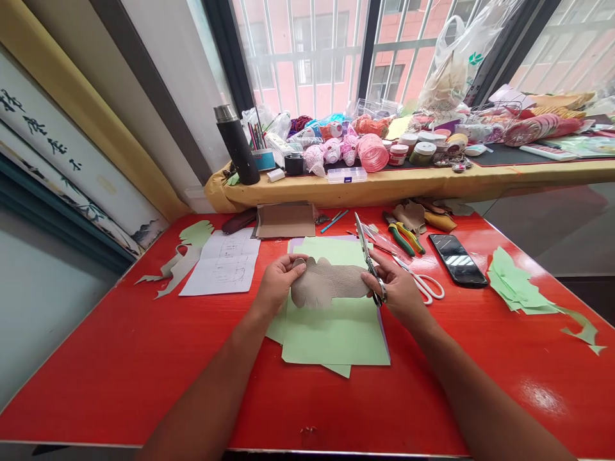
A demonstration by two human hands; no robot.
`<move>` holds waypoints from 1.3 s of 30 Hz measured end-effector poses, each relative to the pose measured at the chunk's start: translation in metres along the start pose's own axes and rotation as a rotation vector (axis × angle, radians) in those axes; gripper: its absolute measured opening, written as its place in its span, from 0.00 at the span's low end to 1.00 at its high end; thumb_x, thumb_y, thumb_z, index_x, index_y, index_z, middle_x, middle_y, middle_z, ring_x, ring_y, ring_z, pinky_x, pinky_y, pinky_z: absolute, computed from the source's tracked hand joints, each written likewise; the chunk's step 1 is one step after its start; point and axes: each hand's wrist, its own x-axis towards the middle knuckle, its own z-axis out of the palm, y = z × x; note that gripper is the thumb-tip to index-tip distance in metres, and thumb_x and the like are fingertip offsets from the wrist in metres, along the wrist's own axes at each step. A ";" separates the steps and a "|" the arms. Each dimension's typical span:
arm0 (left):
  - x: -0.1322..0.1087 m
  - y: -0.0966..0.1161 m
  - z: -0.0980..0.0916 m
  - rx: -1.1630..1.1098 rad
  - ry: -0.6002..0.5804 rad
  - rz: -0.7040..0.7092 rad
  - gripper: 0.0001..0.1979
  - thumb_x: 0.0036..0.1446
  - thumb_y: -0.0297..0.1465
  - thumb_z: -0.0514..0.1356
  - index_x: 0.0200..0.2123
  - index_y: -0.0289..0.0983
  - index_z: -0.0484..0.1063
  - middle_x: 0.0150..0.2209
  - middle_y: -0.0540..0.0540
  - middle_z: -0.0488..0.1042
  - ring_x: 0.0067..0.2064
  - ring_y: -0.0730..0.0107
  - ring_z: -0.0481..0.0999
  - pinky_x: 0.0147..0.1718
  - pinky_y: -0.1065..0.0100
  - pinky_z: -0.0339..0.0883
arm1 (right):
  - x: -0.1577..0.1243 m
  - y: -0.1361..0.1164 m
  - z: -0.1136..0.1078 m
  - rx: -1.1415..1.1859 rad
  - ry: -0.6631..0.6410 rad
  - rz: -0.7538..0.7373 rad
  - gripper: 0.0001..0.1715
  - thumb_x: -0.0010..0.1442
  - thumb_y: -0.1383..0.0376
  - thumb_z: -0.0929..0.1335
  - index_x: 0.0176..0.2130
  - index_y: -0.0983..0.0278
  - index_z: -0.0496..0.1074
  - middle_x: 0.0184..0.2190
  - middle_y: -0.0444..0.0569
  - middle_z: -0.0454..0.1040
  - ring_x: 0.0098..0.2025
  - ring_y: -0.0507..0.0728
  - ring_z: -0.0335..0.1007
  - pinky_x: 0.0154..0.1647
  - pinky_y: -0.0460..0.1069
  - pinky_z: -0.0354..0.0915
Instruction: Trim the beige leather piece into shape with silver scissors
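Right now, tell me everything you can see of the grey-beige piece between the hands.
The grey-beige piece looks thin and flexible, with a grained, leather-like surface. Its left part has rounded lobes; the right part is a plainer strip. It is held up lengthwise above the green paper. The left hand pinches its left end; the right hand, also holding metal scissors, grips the right end. Whether the blades touch it is unclear.

The table [144, 371] is coloured red. Over the pale green sheets [336, 339], a grey-beige cut-out [348, 282] is patterned with fine grain. Left of the sheets, white paper [221, 262] is marked with dark lines; right of them, white-handled scissors [417, 276] and a black phone [456, 259] are seen.
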 end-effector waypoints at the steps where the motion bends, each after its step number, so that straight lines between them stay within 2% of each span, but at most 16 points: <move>1: 0.000 0.000 0.000 -0.001 0.002 -0.001 0.21 0.43 0.41 0.79 0.40 0.38 0.86 0.39 0.43 0.85 0.41 0.62 0.78 0.41 0.65 0.70 | -0.001 -0.001 0.000 -0.007 0.001 0.000 0.54 0.58 0.50 0.79 0.74 0.69 0.67 0.27 0.41 0.73 0.26 0.56 0.72 0.25 0.49 0.65; 8: 0.000 -0.001 0.000 -0.023 0.009 0.002 0.21 0.44 0.41 0.79 0.40 0.38 0.85 0.40 0.42 0.85 0.42 0.62 0.78 0.42 0.64 0.70 | -0.001 -0.003 0.001 -0.041 -0.006 0.002 0.52 0.59 0.50 0.77 0.74 0.69 0.67 0.27 0.39 0.70 0.26 0.56 0.71 0.26 0.50 0.64; 12: 0.001 -0.003 -0.002 -0.043 0.024 0.000 0.17 0.47 0.38 0.77 0.40 0.38 0.84 0.40 0.44 0.83 0.41 0.65 0.77 0.41 0.67 0.68 | -0.004 -0.008 0.003 -0.042 -0.082 0.020 0.54 0.60 0.49 0.77 0.75 0.71 0.65 0.27 0.39 0.68 0.26 0.56 0.71 0.27 0.50 0.65; 17: -0.002 0.002 -0.004 -0.024 -0.005 0.010 0.13 0.51 0.36 0.75 0.38 0.38 0.81 0.34 0.49 0.78 0.35 0.70 0.72 0.33 0.70 0.64 | -0.014 -0.020 0.010 -0.075 -0.252 0.055 0.44 0.59 0.50 0.79 0.68 0.65 0.76 0.24 0.40 0.71 0.26 0.58 0.76 0.26 0.50 0.63; 19: -0.004 0.006 -0.005 -0.065 -0.051 -0.024 0.14 0.51 0.37 0.75 0.38 0.39 0.80 0.33 0.49 0.77 0.33 0.70 0.71 0.31 0.71 0.62 | -0.017 -0.022 0.013 -0.083 -0.262 0.056 0.44 0.59 0.50 0.79 0.68 0.66 0.76 0.23 0.39 0.71 0.27 0.59 0.76 0.26 0.50 0.62; 22: -0.010 0.015 -0.005 -0.112 -0.159 -0.069 0.13 0.51 0.37 0.76 0.37 0.39 0.79 0.32 0.49 0.76 0.32 0.70 0.71 0.30 0.70 0.63 | -0.018 -0.025 0.013 -0.078 -0.199 0.048 0.48 0.61 0.49 0.79 0.71 0.68 0.73 0.24 0.40 0.72 0.28 0.59 0.75 0.28 0.50 0.64; 26: -0.023 0.027 0.002 -0.035 -0.403 -0.134 0.12 0.53 0.38 0.75 0.36 0.37 0.81 0.35 0.46 0.78 0.34 0.68 0.74 0.32 0.69 0.65 | -0.018 -0.031 0.011 -0.038 -0.131 0.049 0.52 0.61 0.47 0.78 0.74 0.66 0.68 0.31 0.47 0.80 0.36 0.64 0.82 0.33 0.53 0.69; 28: -0.029 0.030 0.007 -0.020 -0.490 -0.185 0.13 0.54 0.39 0.75 0.36 0.37 0.81 0.36 0.45 0.78 0.34 0.67 0.75 0.33 0.68 0.66 | -0.020 -0.033 0.012 0.014 -0.155 0.048 0.52 0.60 0.47 0.79 0.74 0.65 0.68 0.32 0.49 0.82 0.37 0.65 0.83 0.33 0.53 0.70; 30: -0.033 0.031 0.011 -0.023 -0.529 -0.228 0.15 0.53 0.39 0.76 0.37 0.37 0.80 0.35 0.45 0.79 0.34 0.67 0.75 0.32 0.68 0.66 | -0.022 -0.033 0.014 0.087 -0.226 0.048 0.54 0.59 0.47 0.80 0.74 0.65 0.68 0.32 0.50 0.82 0.35 0.63 0.80 0.32 0.52 0.69; 34: -0.034 0.028 0.015 -0.030 -0.500 -0.242 0.18 0.51 0.40 0.78 0.38 0.37 0.79 0.35 0.47 0.79 0.33 0.68 0.75 0.30 0.69 0.66 | -0.026 -0.028 0.022 0.178 -0.384 0.073 0.54 0.57 0.46 0.82 0.72 0.63 0.71 0.30 0.45 0.77 0.27 0.55 0.66 0.27 0.49 0.61; 36: -0.032 0.024 0.017 -0.006 -0.458 -0.237 0.18 0.51 0.40 0.78 0.38 0.38 0.79 0.35 0.47 0.79 0.31 0.70 0.74 0.29 0.69 0.65 | -0.028 -0.024 0.026 0.184 -0.403 0.089 0.52 0.56 0.46 0.82 0.71 0.63 0.73 0.28 0.43 0.74 0.27 0.54 0.63 0.26 0.49 0.59; 39: -0.030 0.017 0.020 -0.038 -0.388 -0.261 0.21 0.49 0.39 0.79 0.41 0.38 0.78 0.33 0.48 0.79 0.29 0.70 0.74 0.28 0.70 0.65 | -0.031 -0.018 0.032 0.186 -0.365 0.096 0.50 0.56 0.48 0.82 0.70 0.64 0.75 0.27 0.42 0.71 0.27 0.53 0.62 0.26 0.48 0.57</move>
